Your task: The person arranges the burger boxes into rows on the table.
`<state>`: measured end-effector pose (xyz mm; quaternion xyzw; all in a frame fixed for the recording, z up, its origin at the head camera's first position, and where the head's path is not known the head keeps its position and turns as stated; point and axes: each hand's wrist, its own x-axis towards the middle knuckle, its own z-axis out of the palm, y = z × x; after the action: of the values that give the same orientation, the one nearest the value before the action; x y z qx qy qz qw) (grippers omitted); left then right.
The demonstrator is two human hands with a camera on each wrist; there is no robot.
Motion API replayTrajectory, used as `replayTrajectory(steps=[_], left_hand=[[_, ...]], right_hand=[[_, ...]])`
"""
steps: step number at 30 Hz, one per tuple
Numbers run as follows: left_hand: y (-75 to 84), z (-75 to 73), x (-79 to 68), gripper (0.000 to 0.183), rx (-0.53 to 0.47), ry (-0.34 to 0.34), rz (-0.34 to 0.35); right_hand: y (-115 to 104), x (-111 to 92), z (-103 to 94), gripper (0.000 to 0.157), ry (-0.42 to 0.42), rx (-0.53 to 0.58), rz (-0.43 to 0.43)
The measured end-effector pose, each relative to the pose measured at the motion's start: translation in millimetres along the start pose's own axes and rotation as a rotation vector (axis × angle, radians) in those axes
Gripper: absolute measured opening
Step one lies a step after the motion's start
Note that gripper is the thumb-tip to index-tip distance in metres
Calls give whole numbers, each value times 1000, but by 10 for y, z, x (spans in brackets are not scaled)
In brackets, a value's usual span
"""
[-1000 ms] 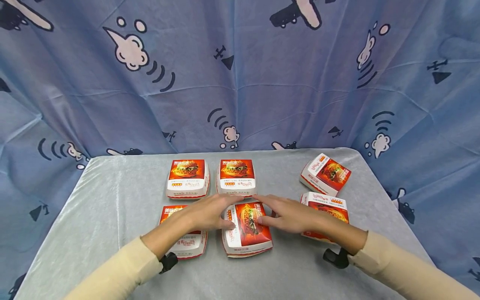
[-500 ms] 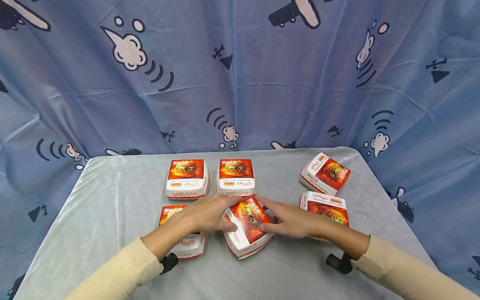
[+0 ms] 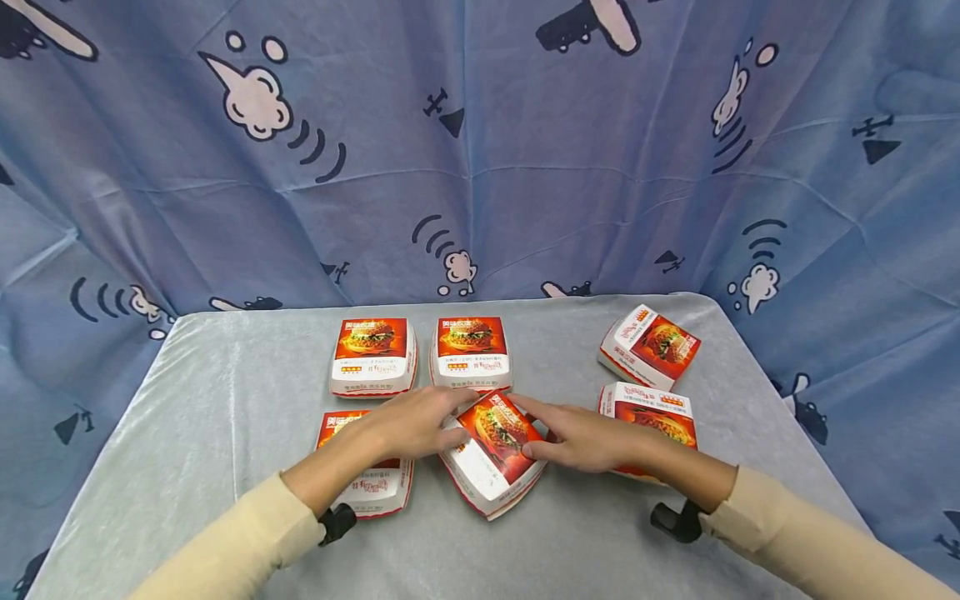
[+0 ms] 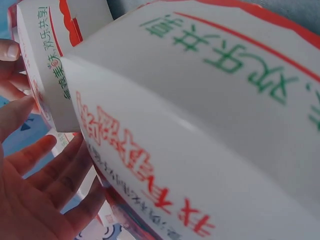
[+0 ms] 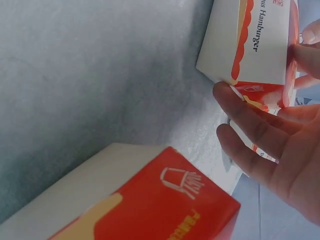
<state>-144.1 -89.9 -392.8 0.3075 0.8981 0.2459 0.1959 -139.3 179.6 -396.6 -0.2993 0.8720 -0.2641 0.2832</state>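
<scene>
A red-and-white cardboard hamburger box (image 3: 495,454) lies turned at an angle in the front middle of the table, one corner pointing at me. My left hand (image 3: 408,421) holds its left side, thumb on the lid and fingers reaching along the far edge. From the other side my right hand (image 3: 581,433) holds it, thumb at the lid's right edge and index finger at the far corner. In the right wrist view, the right fingers (image 5: 260,125) bend around the box's (image 5: 265,45) red end. The left wrist view shows the left fingers spread beside the box (image 4: 45,60).
Two matching boxes stand behind, one at left (image 3: 373,358) and one in the middle (image 3: 471,354). Another box (image 3: 378,487) sits under my left forearm. On the right are a tilted box (image 3: 651,346) and one (image 3: 656,417) partly behind my right forearm. A blue curtain (image 3: 480,167) hangs behind the grey tablecloth (image 3: 570,550).
The middle front box has turned counterclockwise between my hands, its white strip swinging from the left toward the near left. Both hands stay around it, and the other boxes keep their places.
</scene>
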Motion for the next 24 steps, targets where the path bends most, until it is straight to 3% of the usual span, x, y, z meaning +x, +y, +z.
replayTrajectory(steps=[15,24], left_hand=[[-10,3,14,54,2,15,2],[-13,18,28,54,-6,-11,11]], right_hand=[[19,51,-31,62,-42,24,-35],[-3,71,-25,58,-34,-3,-49]])
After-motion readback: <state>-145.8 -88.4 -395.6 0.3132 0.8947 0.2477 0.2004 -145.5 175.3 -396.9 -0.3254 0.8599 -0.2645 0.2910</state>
